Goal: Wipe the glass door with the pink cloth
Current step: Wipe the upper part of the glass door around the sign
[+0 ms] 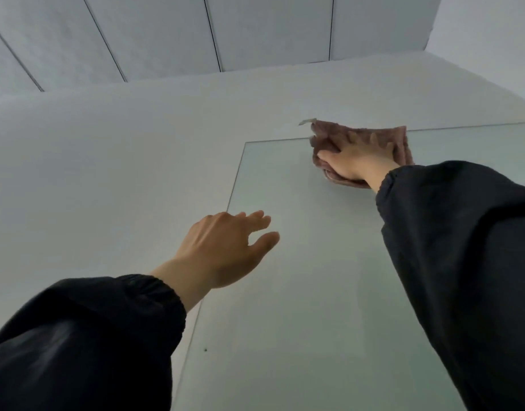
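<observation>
Pink cloth (400, 137) is right up at the top edge of the glass door (314, 277), near its upper left corner, with part of it poking over the edge onto the white wall (122, 158) behind. Your right hand (356, 161) is lying flat on it, fingers (374, 140) spread wide and straight, thumb stuck out to the side, so you're pressing the cloth on the pane rather than gripping it. A little pale tag (307, 121) sticks out of the cloth's top corner.

Your left hand (222, 247) is lower down by the pane's left edge, loose and holding nothing, fingertips (255, 218) reaching over the glass. Can't tell if they actually touch it.

Your right black sleeve (463, 247) covers a big chunk of the door's right side, and the left sleeve (92, 336) fills the bottom left corner of the view. You've got a small dark speck (205, 350) low on the glass near the left edge. Up top you're looking at pale ceiling (166, 34) panels with thin dark seams.
</observation>
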{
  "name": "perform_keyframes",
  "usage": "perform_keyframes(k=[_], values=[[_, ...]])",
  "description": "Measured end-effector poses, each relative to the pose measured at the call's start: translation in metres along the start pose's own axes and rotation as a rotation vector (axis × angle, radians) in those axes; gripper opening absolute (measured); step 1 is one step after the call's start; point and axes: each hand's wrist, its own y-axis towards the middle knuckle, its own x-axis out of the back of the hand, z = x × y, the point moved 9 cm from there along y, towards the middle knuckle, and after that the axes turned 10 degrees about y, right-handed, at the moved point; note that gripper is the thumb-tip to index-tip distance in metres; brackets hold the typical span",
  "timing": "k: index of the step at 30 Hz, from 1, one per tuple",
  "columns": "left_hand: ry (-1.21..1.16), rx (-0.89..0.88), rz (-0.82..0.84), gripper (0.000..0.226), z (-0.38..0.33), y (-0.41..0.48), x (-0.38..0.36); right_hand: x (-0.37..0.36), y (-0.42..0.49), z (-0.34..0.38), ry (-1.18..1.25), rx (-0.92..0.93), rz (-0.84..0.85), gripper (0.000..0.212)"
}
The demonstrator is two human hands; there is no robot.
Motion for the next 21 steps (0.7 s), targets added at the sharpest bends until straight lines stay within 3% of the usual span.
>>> perform_keyframes(k=[5, 9, 12, 16, 18, 21], values=[[-0.038, 0.042, -0.001, 0.063, -0.015, -0.011, -0.006, 0.013, -0.004, -0.034, -0.003, -0.067, -0.004, 0.070], [-0.063, 0.049, -0.020, 0.063, -0.011, -0.012, -0.003, 0.003, -0.010, 0.001, -0.001, -0.131, -0.048, 0.071], [-0.101, 0.015, 0.016, 0.060, -0.011, -0.015, -0.003, -0.029, -0.013, 0.075, 0.009, -0.006, 0.011, 0.072], [0.112, 0.006, 0.125, 0.037, -0.011, -0.023, 0.006, -0.066, -0.034, 0.170, -0.002, 0.192, 0.079, 0.064], [0.159, 0.038, 0.126, 0.015, -0.008, -0.023, 0.014, -0.068, -0.040, 0.185, -0.033, 0.221, 0.079, 0.063], [0.212, -0.020, 0.065, 0.022, -0.011, -0.023, 0.017, -0.061, -0.051, 0.184, -0.053, 0.271, 0.104, 0.053]])
